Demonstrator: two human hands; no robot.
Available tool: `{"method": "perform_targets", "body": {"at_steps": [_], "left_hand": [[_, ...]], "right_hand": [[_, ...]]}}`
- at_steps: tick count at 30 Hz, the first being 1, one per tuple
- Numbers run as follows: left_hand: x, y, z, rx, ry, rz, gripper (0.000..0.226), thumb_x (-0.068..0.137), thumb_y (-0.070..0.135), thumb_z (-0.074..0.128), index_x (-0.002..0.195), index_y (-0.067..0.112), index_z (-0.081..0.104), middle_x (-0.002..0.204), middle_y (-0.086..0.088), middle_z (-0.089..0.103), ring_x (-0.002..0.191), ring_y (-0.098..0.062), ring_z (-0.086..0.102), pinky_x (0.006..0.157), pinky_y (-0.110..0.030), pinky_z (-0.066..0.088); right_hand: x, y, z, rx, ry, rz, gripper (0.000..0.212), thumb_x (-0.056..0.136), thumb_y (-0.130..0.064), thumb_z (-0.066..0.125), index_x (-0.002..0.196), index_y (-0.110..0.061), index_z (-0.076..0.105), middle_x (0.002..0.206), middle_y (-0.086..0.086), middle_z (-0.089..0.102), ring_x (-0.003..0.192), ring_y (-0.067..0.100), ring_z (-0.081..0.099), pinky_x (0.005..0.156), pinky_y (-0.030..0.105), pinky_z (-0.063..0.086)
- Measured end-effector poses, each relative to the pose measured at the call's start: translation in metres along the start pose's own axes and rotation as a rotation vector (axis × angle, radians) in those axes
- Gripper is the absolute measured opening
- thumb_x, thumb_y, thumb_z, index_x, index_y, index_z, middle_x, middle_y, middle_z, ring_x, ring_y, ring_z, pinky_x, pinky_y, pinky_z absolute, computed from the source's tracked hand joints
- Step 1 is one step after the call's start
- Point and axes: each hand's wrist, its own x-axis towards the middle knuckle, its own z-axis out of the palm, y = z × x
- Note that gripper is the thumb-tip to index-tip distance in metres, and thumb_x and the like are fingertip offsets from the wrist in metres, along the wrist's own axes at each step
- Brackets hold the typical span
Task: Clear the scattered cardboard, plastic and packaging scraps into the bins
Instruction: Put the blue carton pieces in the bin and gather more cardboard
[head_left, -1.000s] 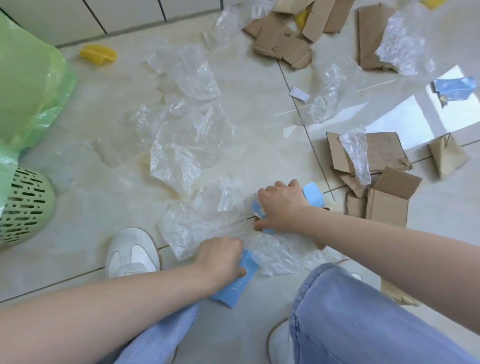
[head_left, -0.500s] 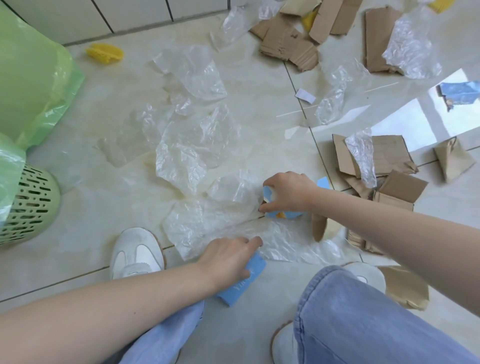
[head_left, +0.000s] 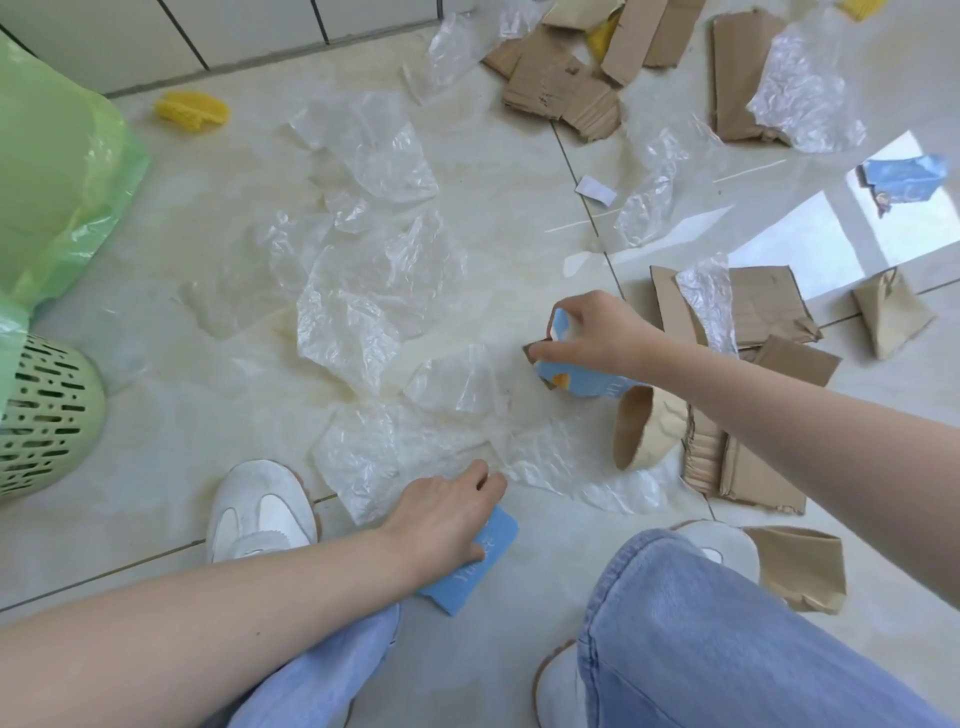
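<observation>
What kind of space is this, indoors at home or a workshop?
Probably a home, maybe a kitchen or utility corner: glossy tiled floor, white tiled wall, and a small perforated bin with a green liner. No workshop gear is in view.

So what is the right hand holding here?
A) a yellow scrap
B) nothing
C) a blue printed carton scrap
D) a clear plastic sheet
C: the right hand grips a blue printed carton scrap lifted off the floor, while the left hand rests on another blue card.
</observation>
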Motion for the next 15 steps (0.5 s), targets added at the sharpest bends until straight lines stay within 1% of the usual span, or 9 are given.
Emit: {"method": "perform_targets", "body": {"at_steps": [2, 5, 7, 8, 10, 11, 13, 14, 15], "left_hand": [[0.0, 0.0, 0.001, -0.022, -0.003, 0.001, 0.046, 0.079, 0.031, 0.069, 0.112, 0.017, 0.039, 0.112, -0.001, 0.041, 0.064, -0.027, 0.046, 0.054, -0.035, 0.035], [0.0, 0.0, 0.003, -0.109, -0.001, 0.008, 0.044, 0.074, 0.029, 0.072, 0.101, 0.021, 0.038, 0.103, 0.003, 0.041, 0.064, -0.025, 0.046, 0.054, -0.034, 0.034], [0.001, -0.002, 0.002, -0.242, -0.03, -0.017, 0.041, 0.073, 0.027, 0.072, 0.094, 0.024, 0.037, 0.095, 0.005, 0.048, 0.068, -0.022, 0.047, 0.056, -0.032, 0.035], [0.001, -0.003, 0.0, -0.319, -0.05, -0.037, 0.04, 0.072, 0.028, 0.072, 0.091, 0.026, 0.037, 0.092, 0.003, 0.053, 0.07, -0.02, 0.049, 0.057, -0.032, 0.037], [0.003, -0.004, -0.006, -0.46, -0.075, -0.062, 0.039, 0.071, 0.03, 0.074, 0.088, 0.029, 0.04, 0.093, 0.001, 0.06, 0.076, -0.019, 0.052, 0.062, -0.033, 0.041], [0.003, -0.005, -0.011, -0.539, -0.081, -0.068, 0.037, 0.07, 0.03, 0.077, 0.088, 0.028, 0.044, 0.097, 0.0, 0.06, 0.078, -0.018, 0.053, 0.063, -0.032, 0.043], [0.004, -0.005, -0.024, -0.738, -0.074, -0.08, 0.032, 0.07, 0.027, 0.08, 0.089, 0.024, 0.055, 0.1, 0.0, 0.059, 0.073, -0.015, 0.055, 0.055, -0.027, 0.047], [0.005, -0.006, -0.031, -0.834, -0.061, -0.084, 0.028, 0.071, 0.026, 0.081, 0.088, 0.021, 0.06, 0.097, 0.0, 0.06, 0.068, -0.014, 0.056, 0.052, -0.027, 0.048], [0.007, -0.007, -0.039, -0.91, -0.038, -0.085, 0.023, 0.071, 0.026, 0.081, 0.084, 0.018, 0.064, 0.09, 0.001, 0.061, 0.064, -0.012, 0.056, 0.053, -0.027, 0.049]], "right_hand": [[0.001, -0.001, -0.006, 0.13, 0.026, 0.036, 0.041, 0.076, -0.035, 0.072, 0.073, 0.0, 0.053, 0.061, -0.002, 0.027, 0.057, 0.015, 0.03, 0.053, 0.029, 0.023], [0.0, -0.001, -0.015, 0.311, 0.078, 0.079, 0.039, 0.077, -0.034, 0.074, 0.069, -0.008, 0.045, 0.061, -0.002, 0.025, 0.055, 0.014, 0.026, 0.049, 0.025, 0.023], [0.002, 0.0, -0.021, 0.407, 0.112, 0.124, 0.034, 0.078, -0.036, 0.073, 0.076, -0.012, 0.049, 0.064, 0.001, 0.03, 0.056, 0.014, 0.031, 0.044, 0.018, 0.027], [0.004, 0.001, -0.024, 0.476, 0.127, 0.148, 0.034, 0.077, -0.038, 0.074, 0.078, -0.013, 0.051, 0.067, 0.003, 0.034, 0.057, 0.015, 0.036, 0.046, 0.017, 0.03], [0.008, 0.003, -0.032, 0.629, 0.173, 0.188, 0.034, 0.073, -0.039, 0.076, 0.082, -0.015, 0.054, 0.069, 0.003, 0.043, 0.062, 0.017, 0.048, 0.054, 0.022, 0.037], [0.01, 0.004, -0.036, 0.685, 0.191, 0.201, 0.033, 0.073, -0.039, 0.077, 0.084, -0.015, 0.056, 0.067, 0.002, 0.047, 0.063, 0.017, 0.052, 0.054, 0.024, 0.039], [0.011, 0.005, -0.045, 0.715, 0.181, 0.206, 0.031, 0.075, -0.037, 0.076, 0.082, -0.015, 0.056, 0.066, -0.002, 0.054, 0.06, 0.016, 0.056, 0.052, 0.023, 0.042], [0.01, 0.006, -0.049, 0.699, 0.165, 0.202, 0.029, 0.076, -0.036, 0.076, 0.078, -0.015, 0.056, 0.066, -0.002, 0.057, 0.059, 0.014, 0.058, 0.051, 0.023, 0.043], [0.009, 0.009, -0.052, 0.673, 0.153, 0.2, 0.028, 0.076, -0.036, 0.076, 0.075, -0.016, 0.056, 0.067, -0.002, 0.059, 0.059, 0.014, 0.059, 0.053, 0.023, 0.044]]}}
